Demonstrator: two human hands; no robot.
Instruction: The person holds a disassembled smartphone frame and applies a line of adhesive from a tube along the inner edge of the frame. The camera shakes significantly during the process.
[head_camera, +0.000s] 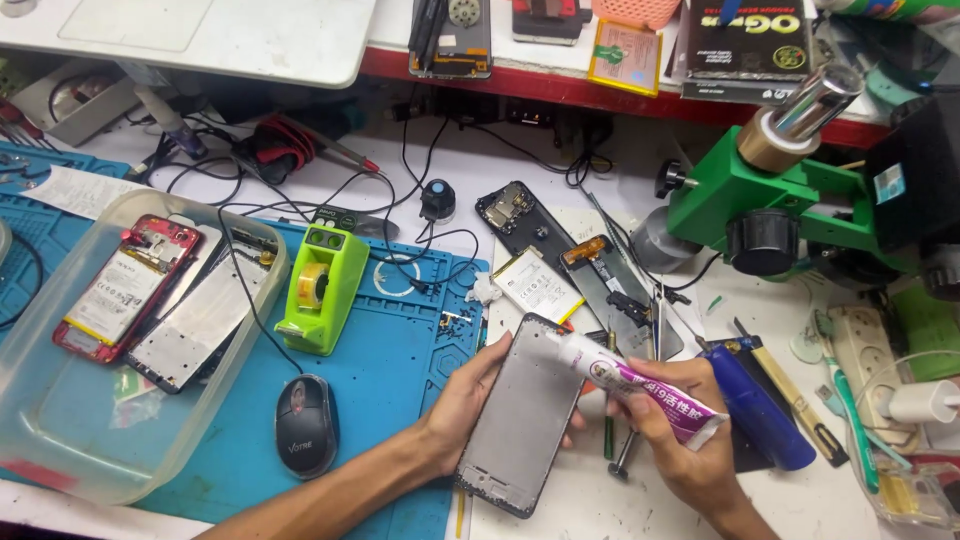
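A phone frame (525, 415) is held over the near middle of the table (590, 500), gripped at its left edge by the left hand (465, 400). A glue tube (640, 385) is held in the right hand (675, 430), its nozzle laid on the frame's upper right corner. On the mat (400, 350) to the left are set a mouse (306, 425) and, behind it, a tape dispenser (322, 288). Farther left, a tub (60, 440) is placed with a phone (125, 285) in it. A microscope (790, 200) is stood at the far right.

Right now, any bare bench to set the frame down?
Yes: blue mat between the green tape dispenser and left hand, and the white patch below the phone frame. Crowded right of the glue tube, around the microscope.
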